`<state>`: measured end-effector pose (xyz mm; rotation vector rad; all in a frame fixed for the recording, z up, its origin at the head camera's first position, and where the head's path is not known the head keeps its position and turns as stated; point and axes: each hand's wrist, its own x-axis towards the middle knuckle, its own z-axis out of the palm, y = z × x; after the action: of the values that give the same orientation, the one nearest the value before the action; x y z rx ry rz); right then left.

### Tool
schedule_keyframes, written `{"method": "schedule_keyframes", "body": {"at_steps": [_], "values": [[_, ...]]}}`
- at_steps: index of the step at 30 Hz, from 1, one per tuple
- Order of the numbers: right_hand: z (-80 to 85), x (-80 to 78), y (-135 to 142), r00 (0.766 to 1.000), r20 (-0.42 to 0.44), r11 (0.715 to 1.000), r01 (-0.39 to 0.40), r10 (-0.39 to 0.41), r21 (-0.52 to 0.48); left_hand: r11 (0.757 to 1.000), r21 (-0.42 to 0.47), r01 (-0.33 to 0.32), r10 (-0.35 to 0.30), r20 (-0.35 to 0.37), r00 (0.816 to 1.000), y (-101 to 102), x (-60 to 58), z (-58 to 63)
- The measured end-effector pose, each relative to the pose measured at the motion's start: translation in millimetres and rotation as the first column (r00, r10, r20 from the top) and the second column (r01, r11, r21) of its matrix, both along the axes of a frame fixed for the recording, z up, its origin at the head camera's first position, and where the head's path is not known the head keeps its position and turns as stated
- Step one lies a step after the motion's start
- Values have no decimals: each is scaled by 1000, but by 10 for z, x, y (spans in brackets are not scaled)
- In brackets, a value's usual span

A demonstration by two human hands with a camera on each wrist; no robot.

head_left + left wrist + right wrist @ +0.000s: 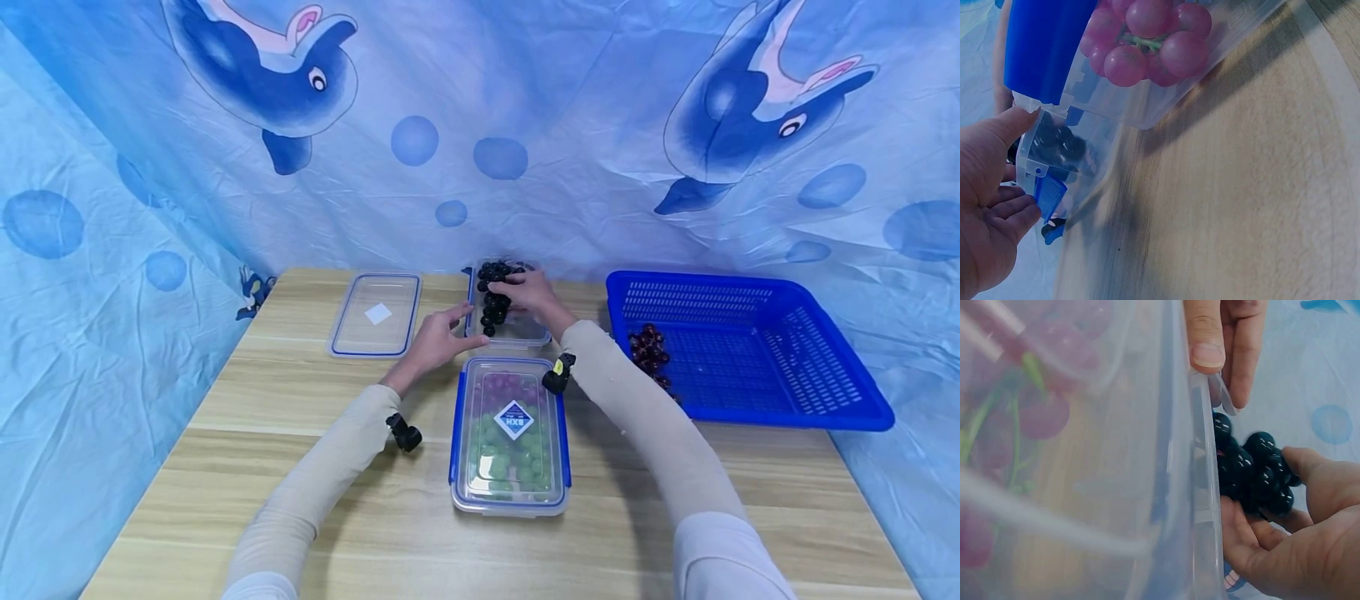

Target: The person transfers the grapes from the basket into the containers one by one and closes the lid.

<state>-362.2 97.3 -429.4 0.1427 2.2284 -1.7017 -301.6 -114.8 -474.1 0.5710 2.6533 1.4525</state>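
My right hand [527,293] grips a bunch of dark grapes [1263,472] between thumb and fingers. The bunch is at a clear container [517,341] at the back middle, and several of its grapes hang inside. My left hand [437,342] rests at that container's near left corner. Its thumb touches the rim and its fingers extend loosely beside a hanging blue clip [1050,197]. Closer to me stands a lidded container [510,492] with blue clips, holding pink grapes [1124,64] and green grapes [498,462].
A clear lid [360,329] with a blue seal lies at the back left. On the right, a blue basket [750,425] holds dark red grapes [648,346] at its left side. The wooden table [375,525] backs onto a blue dolphin-print sheet [480,92].
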Motion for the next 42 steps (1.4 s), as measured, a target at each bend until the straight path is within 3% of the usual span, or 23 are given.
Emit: {"method": "schedule_keyframes", "body": {"at_steps": [6,10,14,17,26,36,42], "values": [[-54,-62,14,992,85,995,-93,95,-27,1000,6,5,-5,2,1000,15,-8,-1],[-84,-80,40,981,117,988,-155,152,12,1000,5,4,-4,4,1000,16,3,2],[-84,-62,49,960,148,963,-253,238,93,1000,3,5,-5,6,1000,12,19,6],[-74,-38,44,941,174,946,-310,290,100,1000,1,9,-9,3,1000,14,21,10],[-60,28,19,928,236,957,-290,289,-33,1000,-1,4,-4,11,1000,16,23,14],[-37,61,30,928,241,953,-302,285,35,1000,2,-9,9,24,1000,14,29,16],[61,110,98,919,180,914,-378,351,149,1000,2,-5,4,19,1000,14,13,2]]}}
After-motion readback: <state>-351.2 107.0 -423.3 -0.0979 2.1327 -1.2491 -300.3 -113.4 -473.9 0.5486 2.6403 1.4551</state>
